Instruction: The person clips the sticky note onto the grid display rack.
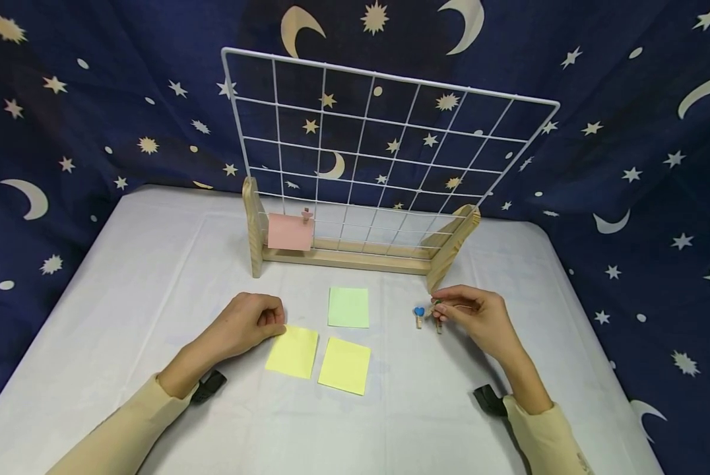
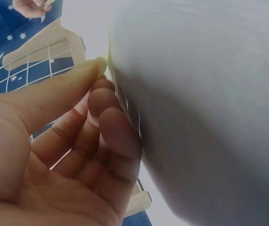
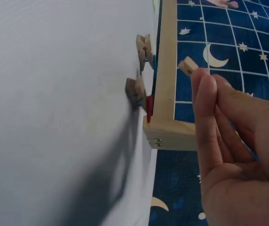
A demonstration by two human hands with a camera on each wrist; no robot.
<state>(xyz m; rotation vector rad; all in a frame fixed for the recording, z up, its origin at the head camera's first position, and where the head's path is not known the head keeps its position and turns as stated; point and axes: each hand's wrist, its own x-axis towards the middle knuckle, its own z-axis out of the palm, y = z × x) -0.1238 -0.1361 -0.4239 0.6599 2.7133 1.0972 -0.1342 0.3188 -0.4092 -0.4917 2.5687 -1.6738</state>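
While right hand [image 1: 480, 320] pinches a small clothespin [image 1: 437, 310], left hand [image 1: 249, 324] curled, touching yellow note [image 1: 292, 351]

A bench [image 1: 153, 277] under a white cloth fills the foreground. Behind and to both sides hangs a dark blue curtain [image 1: 94, 99] printed with pale stars and crescent moons. The light is even, with soft shadows.

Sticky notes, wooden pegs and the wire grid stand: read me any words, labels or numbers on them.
No readable text anywhere.
Pink sticky note pegged on the white wire grid stand: blank.
Green sticky note, two yellow sticky notes: blank.
Blue-heart wooden peg: no lettering.
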